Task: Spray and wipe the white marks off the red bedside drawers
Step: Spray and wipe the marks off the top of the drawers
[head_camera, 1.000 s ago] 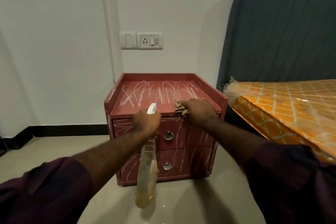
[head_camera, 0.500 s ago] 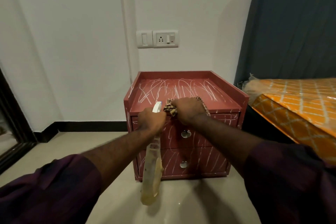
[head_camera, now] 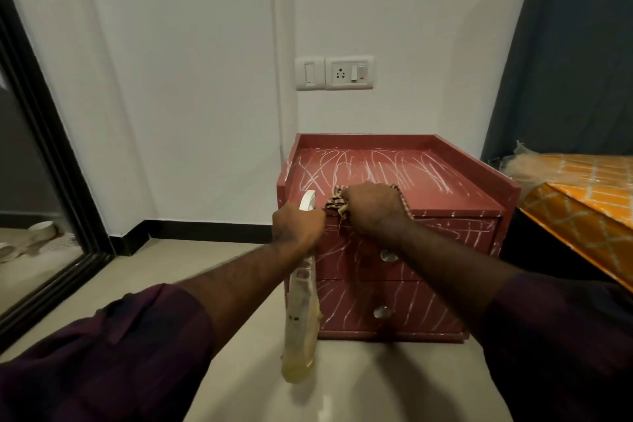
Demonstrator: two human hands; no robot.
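The red bedside drawers [head_camera: 455, 202] stand against the white wall, with white scribbles over the top and both drawer fronts. My left hand [head_camera: 297, 224] grips the neck of a spray bottle [head_camera: 301, 319] with a white head; its yellowish body hangs down before the cabinet's left front. My right hand [head_camera: 375, 211] presses a striped brown cloth [head_camera: 335, 205] on the top's front left edge. Most of the cloth is hidden under the hand.
An orange patterned mattress [head_camera: 582, 202] and a dark grey headboard [head_camera: 565, 62] lie to the right of the drawers. A black-framed mirror [head_camera: 44, 154] leans at the left. A switch and socket plate [head_camera: 335, 73] sits on the wall above. Beige floor tiles [head_camera: 191, 267] spread around.
The view has swung left, so the drawers sit further right in frame. My right hand has slid the cloth leftward along the top's front edge, closer to the left hand with the bottle.
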